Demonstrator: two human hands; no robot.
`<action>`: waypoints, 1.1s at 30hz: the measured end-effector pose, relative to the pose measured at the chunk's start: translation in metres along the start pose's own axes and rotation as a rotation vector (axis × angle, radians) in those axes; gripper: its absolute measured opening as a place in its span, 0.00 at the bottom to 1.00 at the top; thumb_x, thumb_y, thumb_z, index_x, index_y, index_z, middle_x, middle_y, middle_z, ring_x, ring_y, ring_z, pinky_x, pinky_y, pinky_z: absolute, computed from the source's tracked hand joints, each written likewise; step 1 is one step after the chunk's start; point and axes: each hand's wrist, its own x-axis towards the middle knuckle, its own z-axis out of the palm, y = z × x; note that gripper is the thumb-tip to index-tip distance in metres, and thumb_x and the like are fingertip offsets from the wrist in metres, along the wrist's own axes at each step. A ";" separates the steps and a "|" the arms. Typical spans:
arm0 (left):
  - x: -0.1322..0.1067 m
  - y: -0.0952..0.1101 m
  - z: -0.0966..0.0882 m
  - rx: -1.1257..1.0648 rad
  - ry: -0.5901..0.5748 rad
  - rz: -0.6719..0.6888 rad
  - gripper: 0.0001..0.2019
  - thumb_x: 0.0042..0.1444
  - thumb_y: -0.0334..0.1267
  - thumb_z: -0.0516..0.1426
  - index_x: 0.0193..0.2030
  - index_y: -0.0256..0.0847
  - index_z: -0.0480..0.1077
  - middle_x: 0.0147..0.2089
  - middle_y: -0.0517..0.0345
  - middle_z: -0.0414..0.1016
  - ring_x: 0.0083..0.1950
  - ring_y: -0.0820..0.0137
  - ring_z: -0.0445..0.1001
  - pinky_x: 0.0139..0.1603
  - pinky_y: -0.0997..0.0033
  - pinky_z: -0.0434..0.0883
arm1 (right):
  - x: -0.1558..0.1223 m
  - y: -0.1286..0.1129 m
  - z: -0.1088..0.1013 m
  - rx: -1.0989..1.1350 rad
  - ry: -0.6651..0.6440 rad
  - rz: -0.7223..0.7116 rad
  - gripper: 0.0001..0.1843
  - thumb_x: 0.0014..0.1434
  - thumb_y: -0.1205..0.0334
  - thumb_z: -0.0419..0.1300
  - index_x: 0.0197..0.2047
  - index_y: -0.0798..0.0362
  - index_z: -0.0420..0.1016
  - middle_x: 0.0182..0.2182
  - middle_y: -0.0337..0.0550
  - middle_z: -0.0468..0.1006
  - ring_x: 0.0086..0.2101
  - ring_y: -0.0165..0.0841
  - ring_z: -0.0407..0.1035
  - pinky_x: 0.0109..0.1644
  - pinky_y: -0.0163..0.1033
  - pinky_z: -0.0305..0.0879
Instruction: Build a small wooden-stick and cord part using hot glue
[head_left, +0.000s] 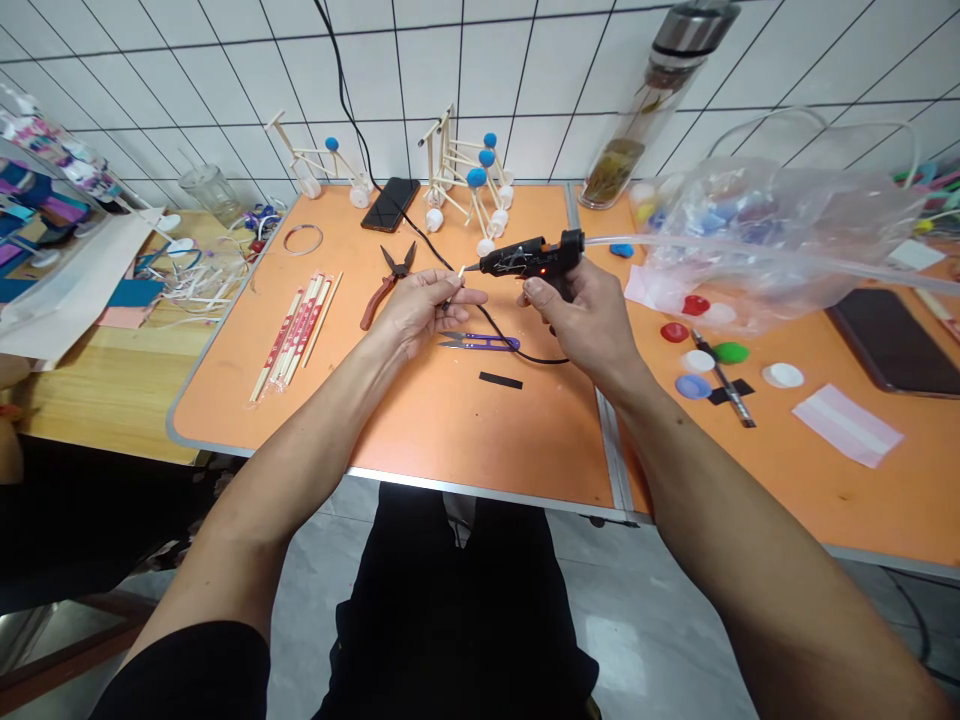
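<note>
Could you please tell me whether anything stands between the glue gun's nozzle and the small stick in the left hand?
Nothing visible does: the nozzle of the glue gun, in the right hand, points at the small stick in the left hand, right beside it. The black cord passes beneath the left hand.

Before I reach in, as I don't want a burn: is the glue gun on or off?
Apparently on: a small red light glows on the glue gun, held in the right hand. Its heat I cannot tell.
</note>
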 end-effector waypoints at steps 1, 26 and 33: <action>0.000 0.000 0.000 -0.003 0.000 0.001 0.12 0.81 0.29 0.58 0.41 0.38 0.72 0.37 0.50 0.91 0.23 0.78 0.79 0.29 0.80 0.75 | 0.000 0.000 0.000 0.002 -0.003 -0.002 0.35 0.69 0.19 0.66 0.48 0.45 0.84 0.37 0.44 0.86 0.38 0.43 0.79 0.46 0.54 0.84; -0.001 0.000 0.000 -0.008 -0.004 0.008 0.11 0.80 0.28 0.59 0.41 0.37 0.73 0.37 0.50 0.91 0.22 0.78 0.79 0.28 0.80 0.75 | 0.000 0.002 -0.001 -0.059 -0.019 -0.002 0.36 0.72 0.18 0.61 0.52 0.44 0.83 0.38 0.45 0.86 0.39 0.46 0.79 0.49 0.56 0.81; 0.000 0.000 0.000 -0.003 -0.002 0.008 0.12 0.79 0.28 0.59 0.40 0.37 0.73 0.39 0.48 0.92 0.22 0.78 0.79 0.28 0.79 0.74 | 0.000 0.002 -0.002 -0.044 -0.022 -0.005 0.34 0.72 0.20 0.62 0.51 0.43 0.82 0.37 0.43 0.84 0.39 0.45 0.78 0.49 0.55 0.80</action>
